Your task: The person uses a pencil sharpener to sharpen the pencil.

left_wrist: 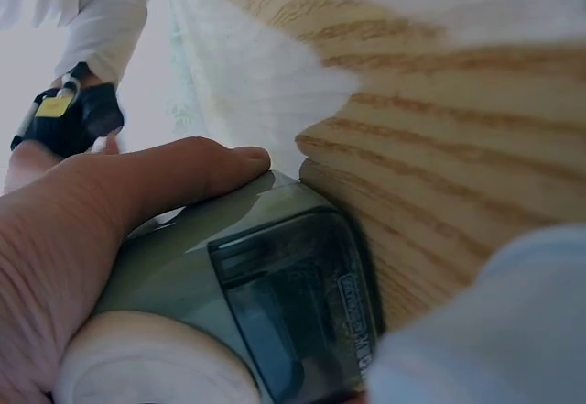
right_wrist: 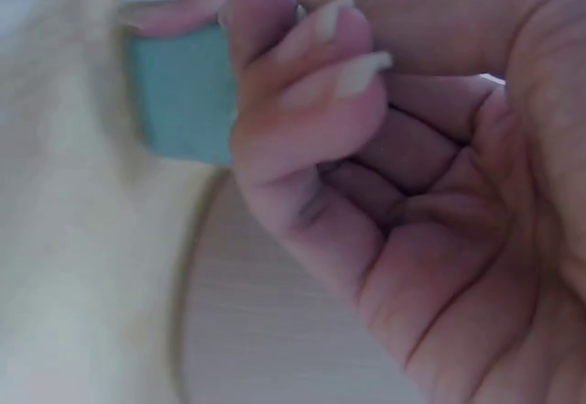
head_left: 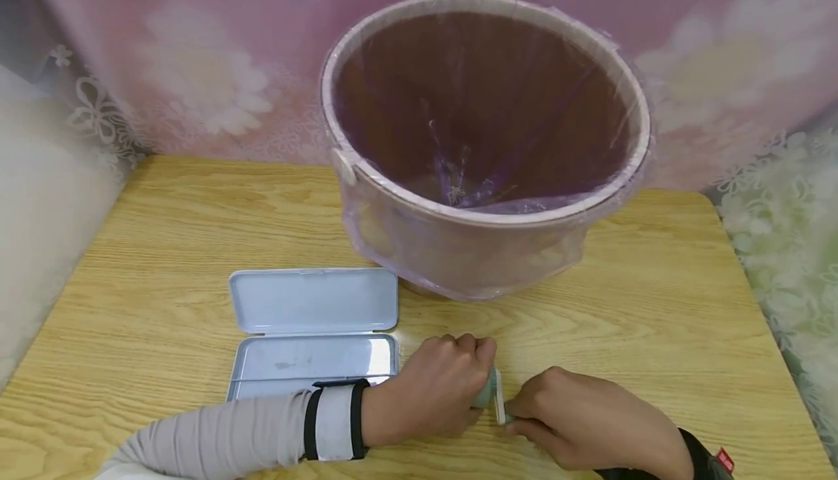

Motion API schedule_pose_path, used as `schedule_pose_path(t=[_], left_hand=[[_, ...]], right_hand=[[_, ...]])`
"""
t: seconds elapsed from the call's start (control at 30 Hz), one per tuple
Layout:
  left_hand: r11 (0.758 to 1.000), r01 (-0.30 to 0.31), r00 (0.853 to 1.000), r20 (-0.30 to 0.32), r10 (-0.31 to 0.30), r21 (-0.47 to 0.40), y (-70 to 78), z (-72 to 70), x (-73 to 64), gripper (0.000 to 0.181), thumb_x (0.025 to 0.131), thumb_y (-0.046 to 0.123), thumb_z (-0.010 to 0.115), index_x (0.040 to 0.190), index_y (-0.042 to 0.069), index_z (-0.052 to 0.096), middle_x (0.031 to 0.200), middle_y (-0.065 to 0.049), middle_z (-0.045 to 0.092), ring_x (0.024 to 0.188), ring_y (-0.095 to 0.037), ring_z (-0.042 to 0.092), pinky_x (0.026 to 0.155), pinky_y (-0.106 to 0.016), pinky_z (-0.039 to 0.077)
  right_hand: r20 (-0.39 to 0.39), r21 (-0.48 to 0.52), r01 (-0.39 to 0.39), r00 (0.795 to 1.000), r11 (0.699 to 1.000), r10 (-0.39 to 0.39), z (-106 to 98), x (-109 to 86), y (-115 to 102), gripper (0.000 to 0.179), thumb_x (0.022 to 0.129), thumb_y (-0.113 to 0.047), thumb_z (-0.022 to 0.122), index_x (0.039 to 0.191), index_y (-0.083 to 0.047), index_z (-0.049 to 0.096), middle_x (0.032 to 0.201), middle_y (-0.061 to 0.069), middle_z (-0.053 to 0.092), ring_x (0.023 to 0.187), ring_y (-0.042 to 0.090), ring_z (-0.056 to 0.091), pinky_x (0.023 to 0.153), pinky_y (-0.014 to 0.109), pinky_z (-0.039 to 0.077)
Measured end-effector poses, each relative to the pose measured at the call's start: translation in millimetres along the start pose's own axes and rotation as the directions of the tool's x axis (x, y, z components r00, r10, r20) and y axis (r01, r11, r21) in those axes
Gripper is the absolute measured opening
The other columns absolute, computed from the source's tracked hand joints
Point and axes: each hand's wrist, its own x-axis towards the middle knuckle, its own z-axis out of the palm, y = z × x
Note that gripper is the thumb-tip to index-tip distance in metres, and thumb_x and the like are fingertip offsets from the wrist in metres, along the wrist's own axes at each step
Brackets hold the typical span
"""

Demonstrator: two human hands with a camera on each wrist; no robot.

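A green crank pencil sharpener (head_left: 486, 390) is near the table's front edge, mostly covered by my left hand (head_left: 441, 385), which grips its body. The left wrist view shows my thumb along the top of the sharpener (left_wrist: 174, 257) and its dark see-through shavings drawer (left_wrist: 293, 303). On the side facing right is a pale crank arm (head_left: 500, 398). My right hand (head_left: 576, 414) pinches the small knob of that crank between thumb and fingers. In the right wrist view those curled fingers (right_wrist: 302, 120) lie in front of the green sharpener body.
An open light-blue pencil case (head_left: 314, 300) lies left of the hands, partly behind my left forearm. Behind them stands a large bin (head_left: 484, 220) lined with a thin purple bag. A flowered pink cloth (head_left: 196, 80) hangs beyond the wooden table (head_left: 681, 305).
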Motion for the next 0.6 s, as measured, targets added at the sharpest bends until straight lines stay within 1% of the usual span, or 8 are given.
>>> schedule_pose_path(t=[0.13,0.2,0.27,0.3,0.43,0.6], left_hand=[[1.000,-0.009,1.000,0.026,0.008,0.004,-0.8,-0.5,0.1,0.050,0.074,0.056,0.078,0.088,0.016,0.053,0.063,0.010,0.046,0.049,0.000,0.038,0.041,-0.015,0.033],[1.000,-0.011,1.000,0.025,0.011,0.004,-1.0,-0.3,0.1,0.047,0.075,0.054,0.077,0.089,0.016,0.053,0.064,0.010,0.047,0.049,0.000,0.039,0.042,-0.014,0.034],[1.000,-0.012,1.000,0.011,0.012,0.012,-0.9,0.5,-0.1,0.043,0.076,0.051,0.075,0.089,0.016,0.054,0.064,0.010,0.047,0.049,-0.001,0.040,0.042,-0.015,0.035],[1.000,-0.012,1.000,0.001,0.012,0.018,-0.8,1.1,-0.2,0.043,0.076,0.051,0.075,0.089,0.016,0.054,0.064,0.010,0.047,0.049,-0.001,0.041,0.042,-0.015,0.036],[0.999,-0.008,1.000,-0.030,0.009,0.051,-0.2,2.5,-0.7,0.040,0.076,0.049,0.073,0.087,0.017,0.053,0.063,0.010,0.046,0.048,-0.001,0.042,0.041,-0.016,0.036],[0.999,-0.012,1.000,-0.015,0.013,0.046,0.5,1.1,-0.1,0.043,0.075,0.050,0.074,0.089,0.015,0.054,0.064,0.010,0.048,0.049,-0.001,0.041,0.041,-0.016,0.035]], right_hand=[[-0.074,-0.069,0.045,0.996,0.997,-0.050,-17,0.7,1,0.022,0.100,-0.016,0.063,0.082,-0.027,0.058,0.070,-0.019,0.040,0.063,-0.013,0.032,0.057,0.007,0.031],[-0.101,-0.104,0.061,0.992,0.993,-0.072,-25,4.7,4,0.017,0.099,-0.013,0.065,0.087,-0.025,0.063,0.072,-0.019,0.045,0.065,-0.013,0.035,0.059,0.007,0.033],[-0.113,-0.127,0.061,0.991,0.990,-0.075,-33,10.2,7,0.015,0.097,-0.011,0.066,0.090,-0.023,0.066,0.073,-0.019,0.048,0.066,-0.012,0.037,0.059,0.008,0.035],[-0.114,-0.133,0.060,0.991,0.989,-0.076,-36,13.2,9,0.014,0.097,-0.010,0.066,0.091,-0.022,0.067,0.073,-0.018,0.049,0.065,-0.012,0.037,0.059,0.009,0.035],[-0.079,-0.129,0.053,0.995,0.990,-0.063,-43,23.8,17,0.016,0.098,-0.009,0.065,0.088,-0.021,0.065,0.071,-0.017,0.046,0.063,-0.010,0.034,0.058,0.011,0.036],[-0.048,-0.055,0.075,0.996,0.996,-0.077,-45,28.4,30,0.020,0.100,-0.010,0.062,0.084,-0.021,0.062,0.069,-0.017,0.043,0.061,-0.011,0.032,0.056,0.012,0.036]])
